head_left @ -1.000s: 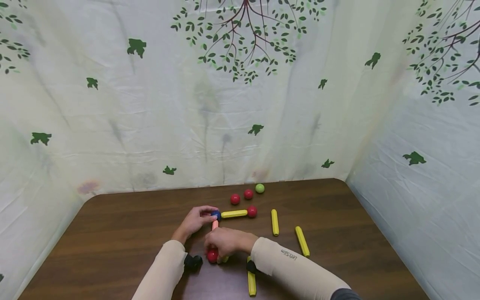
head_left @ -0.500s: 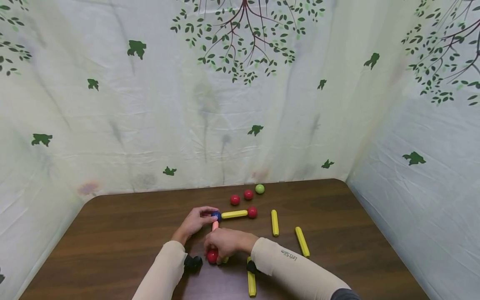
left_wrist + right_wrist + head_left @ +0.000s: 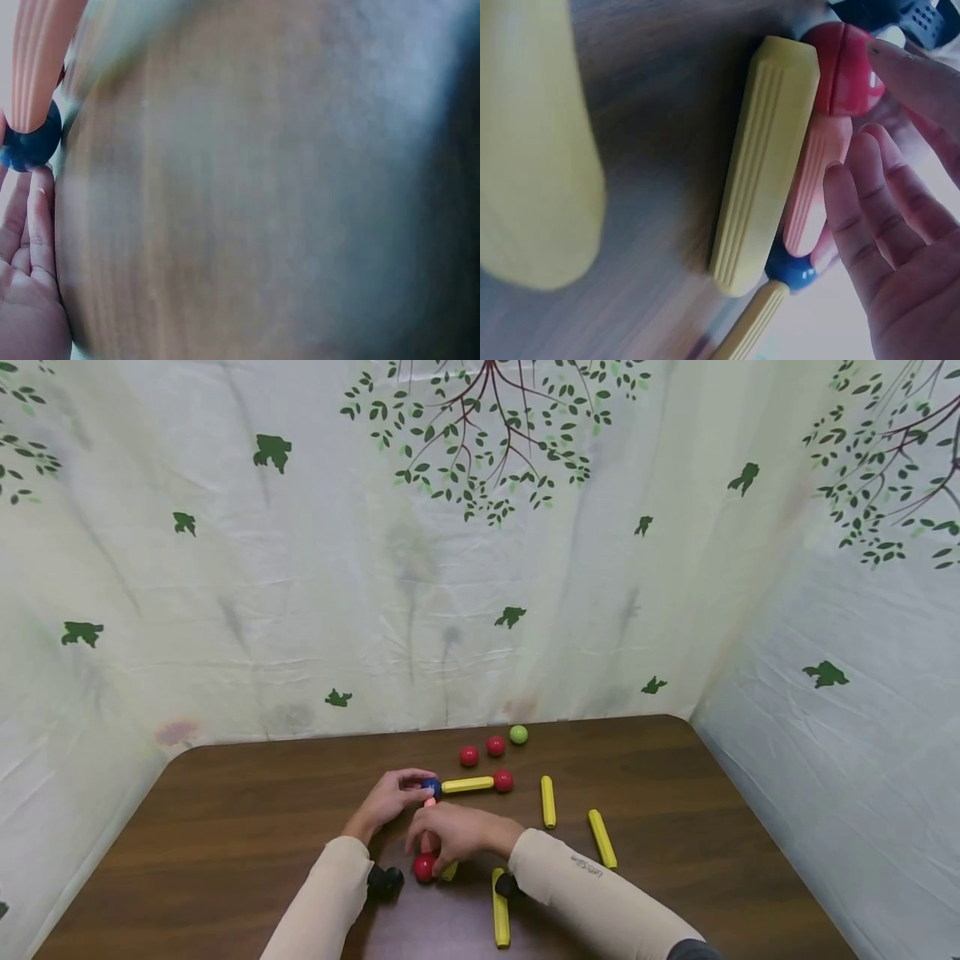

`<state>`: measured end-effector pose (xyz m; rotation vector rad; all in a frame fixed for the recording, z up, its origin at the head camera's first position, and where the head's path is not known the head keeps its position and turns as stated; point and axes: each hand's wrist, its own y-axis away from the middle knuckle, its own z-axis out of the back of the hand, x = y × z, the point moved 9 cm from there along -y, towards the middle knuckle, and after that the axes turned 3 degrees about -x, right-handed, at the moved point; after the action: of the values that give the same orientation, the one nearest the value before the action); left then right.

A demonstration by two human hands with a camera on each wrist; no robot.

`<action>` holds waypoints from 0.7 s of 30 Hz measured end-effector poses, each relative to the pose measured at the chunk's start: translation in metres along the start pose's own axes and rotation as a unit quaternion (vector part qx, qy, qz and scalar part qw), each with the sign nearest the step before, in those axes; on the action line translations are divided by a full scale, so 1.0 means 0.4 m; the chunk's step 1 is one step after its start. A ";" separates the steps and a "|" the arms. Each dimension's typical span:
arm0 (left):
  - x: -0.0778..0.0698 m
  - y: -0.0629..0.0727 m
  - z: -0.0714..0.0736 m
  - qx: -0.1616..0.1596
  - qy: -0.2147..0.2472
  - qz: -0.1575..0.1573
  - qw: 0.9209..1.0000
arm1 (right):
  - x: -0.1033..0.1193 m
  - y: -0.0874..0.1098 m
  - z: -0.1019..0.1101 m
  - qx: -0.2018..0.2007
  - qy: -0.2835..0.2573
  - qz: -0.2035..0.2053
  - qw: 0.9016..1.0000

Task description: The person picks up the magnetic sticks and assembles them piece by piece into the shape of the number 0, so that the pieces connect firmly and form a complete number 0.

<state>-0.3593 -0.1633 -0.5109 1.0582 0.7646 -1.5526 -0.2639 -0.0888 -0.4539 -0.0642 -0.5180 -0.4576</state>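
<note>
My left hand (image 3: 387, 802) pinches a blue ball (image 3: 431, 787) between thumb and fingers at the corner of an L-shaped assembly. From that ball a yellow rod (image 3: 468, 785) runs right to a red ball (image 3: 503, 780), and a pink rod (image 3: 817, 184) runs toward me to another red ball (image 3: 424, 867). Over the pink rod is my right hand (image 3: 467, 828), its thumb at the near red ball and its fingers loosely bent beside the rod. In the right wrist view, those fingers look apart from the rod. A loose yellow rod (image 3: 769, 165) lies alongside.
Two red balls (image 3: 468, 756) and a green ball (image 3: 518, 734) sit near the table's (image 3: 247, 827) back edge. Two yellow rods (image 3: 548, 802) lie to the right. Another yellow rod (image 3: 501, 910) lies by the right wrist's camera (image 3: 507, 884). A patterned cloth hangs behind.
My right hand has lifted slightly and its fingers have loosened, showing more of the pink rod and the yellow rod beside it. My left hand stays at the blue ball.
</note>
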 end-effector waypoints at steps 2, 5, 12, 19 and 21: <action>-0.004 0.001 -0.001 0.003 0.001 -0.007 1.000 | -0.008 0.007 0.006 -0.006 -0.019 -0.005 1.000; -0.002 0.000 -0.001 0.004 0.006 -0.006 1.000 | -0.023 0.020 0.013 -0.017 -0.039 -0.016 0.999; 0.005 -0.004 -0.002 -0.003 0.010 0.012 1.000 | -0.074 0.052 0.022 -0.046 -0.061 -0.054 0.996; 0.007 -0.005 0.002 -0.005 0.004 0.016 1.000 | -0.111 0.068 0.009 -0.027 -0.049 -0.093 0.994; 0.008 -0.004 0.001 -0.006 0.002 0.017 1.000 | -0.110 0.068 0.004 -0.019 -0.038 -0.086 0.995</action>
<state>-0.3609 -0.1648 -0.5136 1.0603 0.7539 -1.5150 -0.2866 -0.0465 -0.4727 -0.0747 -0.5927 -0.6365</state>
